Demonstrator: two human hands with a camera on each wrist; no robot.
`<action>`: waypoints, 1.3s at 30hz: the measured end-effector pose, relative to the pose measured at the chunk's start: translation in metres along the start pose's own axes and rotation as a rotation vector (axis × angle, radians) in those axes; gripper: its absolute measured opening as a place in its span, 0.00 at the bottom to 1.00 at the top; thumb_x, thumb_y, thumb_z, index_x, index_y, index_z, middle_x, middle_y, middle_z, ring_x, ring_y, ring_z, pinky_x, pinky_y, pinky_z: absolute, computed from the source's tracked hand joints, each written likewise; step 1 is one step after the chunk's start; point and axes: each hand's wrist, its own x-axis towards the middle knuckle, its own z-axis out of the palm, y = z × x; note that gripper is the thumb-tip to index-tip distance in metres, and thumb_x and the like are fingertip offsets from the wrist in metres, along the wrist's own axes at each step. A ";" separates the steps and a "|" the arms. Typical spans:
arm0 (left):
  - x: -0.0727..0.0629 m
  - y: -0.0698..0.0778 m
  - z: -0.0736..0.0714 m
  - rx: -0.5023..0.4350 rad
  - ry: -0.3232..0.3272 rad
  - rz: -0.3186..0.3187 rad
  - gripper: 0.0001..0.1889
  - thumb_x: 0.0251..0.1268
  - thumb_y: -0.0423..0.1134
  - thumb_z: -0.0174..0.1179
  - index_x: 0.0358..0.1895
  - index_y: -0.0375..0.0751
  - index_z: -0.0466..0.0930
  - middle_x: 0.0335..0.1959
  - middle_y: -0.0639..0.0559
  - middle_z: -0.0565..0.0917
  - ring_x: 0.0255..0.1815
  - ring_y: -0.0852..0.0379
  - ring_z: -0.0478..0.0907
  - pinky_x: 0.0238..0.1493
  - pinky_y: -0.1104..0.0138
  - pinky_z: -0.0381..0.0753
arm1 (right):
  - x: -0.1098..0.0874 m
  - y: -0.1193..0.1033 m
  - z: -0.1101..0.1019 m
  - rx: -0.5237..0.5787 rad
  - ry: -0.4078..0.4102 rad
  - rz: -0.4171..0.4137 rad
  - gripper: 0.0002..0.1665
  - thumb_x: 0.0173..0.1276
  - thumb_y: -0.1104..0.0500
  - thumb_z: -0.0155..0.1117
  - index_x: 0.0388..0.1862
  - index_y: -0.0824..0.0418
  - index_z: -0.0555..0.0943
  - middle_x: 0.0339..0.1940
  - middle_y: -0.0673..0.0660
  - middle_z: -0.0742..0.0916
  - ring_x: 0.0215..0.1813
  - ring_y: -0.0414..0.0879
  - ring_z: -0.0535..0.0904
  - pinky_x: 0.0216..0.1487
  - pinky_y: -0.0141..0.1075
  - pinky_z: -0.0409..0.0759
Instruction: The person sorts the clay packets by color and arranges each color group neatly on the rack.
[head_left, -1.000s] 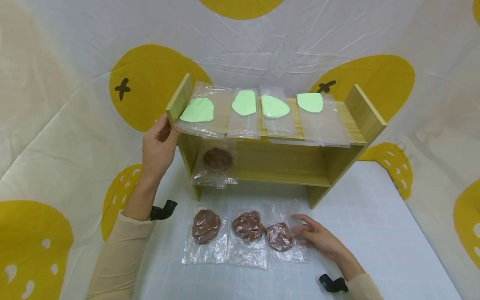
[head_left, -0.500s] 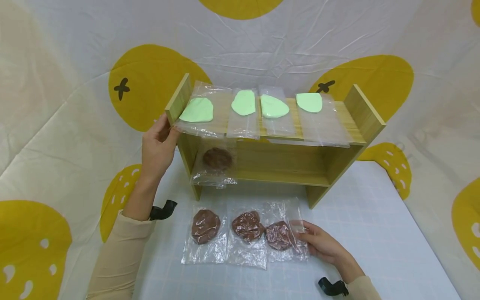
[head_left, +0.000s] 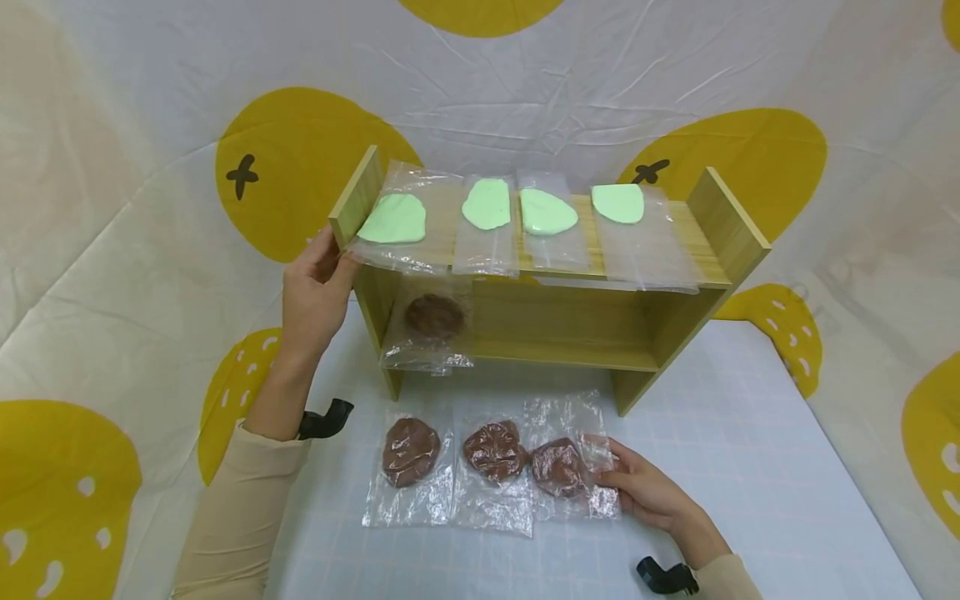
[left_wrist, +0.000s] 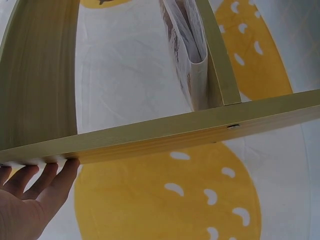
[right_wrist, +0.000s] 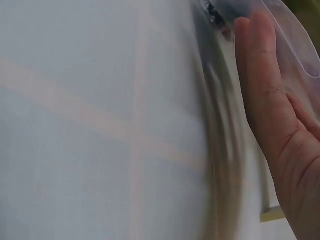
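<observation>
In the head view my left hand (head_left: pixel 317 296) grips the left side board of a small wooden shelf (head_left: pixel 562 325), thumb at its front edge. Its fingers (left_wrist: pixel 50 181) lie against the board's outer face in the left wrist view. My right hand (head_left: pixel 651 490) pinches the right edge of a clear plastic bag (head_left: pixel 564 410) holding a brown, dough-like lump (head_left: pixel 558 467). That bag is the rightmost of three on the table; its far end is lifted slightly. The two others hold similar lumps: the middle bag (head_left: pixel 495 512) and the left bag (head_left: pixel 408 508).
Along the shelf's top lie several clear bags with flat pale green pieces (head_left: pixel 487 205). One bag with a brown lump (head_left: pixel 433 316) sits at the left of the lower level, overhanging its front edge. A patterned cloth (head_left: pixel 480 75) hangs behind the table.
My right hand has closed its fingers on the right edge of the rightmost bag, whose far end has risen a little. The left hand has stayed on the shelf.
</observation>
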 end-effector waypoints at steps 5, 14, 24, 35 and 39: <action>0.001 0.001 0.000 -0.004 -0.002 0.005 0.24 0.73 0.40 0.61 0.70 0.52 0.74 0.64 0.50 0.79 0.62 0.52 0.77 0.61 0.60 0.77 | 0.000 -0.001 -0.001 0.019 -0.009 -0.031 0.43 0.76 0.71 0.53 0.80 0.70 0.41 0.62 0.62 0.79 0.57 0.53 0.81 0.56 0.44 0.81; 0.001 0.001 0.001 -0.005 -0.004 0.009 0.24 0.74 0.39 0.60 0.71 0.51 0.74 0.65 0.50 0.78 0.63 0.51 0.76 0.61 0.60 0.76 | 0.002 -0.004 0.002 -0.063 -0.031 -0.039 0.34 0.75 0.68 0.56 0.77 0.58 0.62 0.54 0.61 0.82 0.43 0.42 0.82 0.41 0.30 0.83; 0.001 0.000 0.000 -0.008 -0.005 0.000 0.24 0.74 0.39 0.60 0.71 0.51 0.73 0.65 0.50 0.78 0.63 0.51 0.76 0.61 0.60 0.77 | 0.000 -0.017 0.017 -0.078 -0.149 -0.106 0.32 0.77 0.72 0.50 0.78 0.62 0.59 0.64 0.70 0.76 0.54 0.55 0.82 0.48 0.43 0.85; 0.000 0.000 0.000 -0.022 -0.006 0.020 0.24 0.73 0.38 0.60 0.71 0.51 0.73 0.65 0.49 0.78 0.62 0.51 0.77 0.61 0.61 0.77 | 0.005 -0.043 0.042 -0.086 -0.161 -0.190 0.30 0.77 0.72 0.49 0.76 0.64 0.61 0.62 0.67 0.76 0.53 0.49 0.80 0.48 0.37 0.84; 0.000 0.001 0.000 -0.021 -0.007 0.017 0.24 0.73 0.38 0.60 0.71 0.52 0.74 0.65 0.50 0.78 0.63 0.51 0.77 0.61 0.60 0.77 | 0.010 -0.051 0.049 -0.069 -0.144 -0.207 0.30 0.77 0.73 0.50 0.75 0.64 0.62 0.63 0.67 0.76 0.52 0.49 0.81 0.47 0.39 0.85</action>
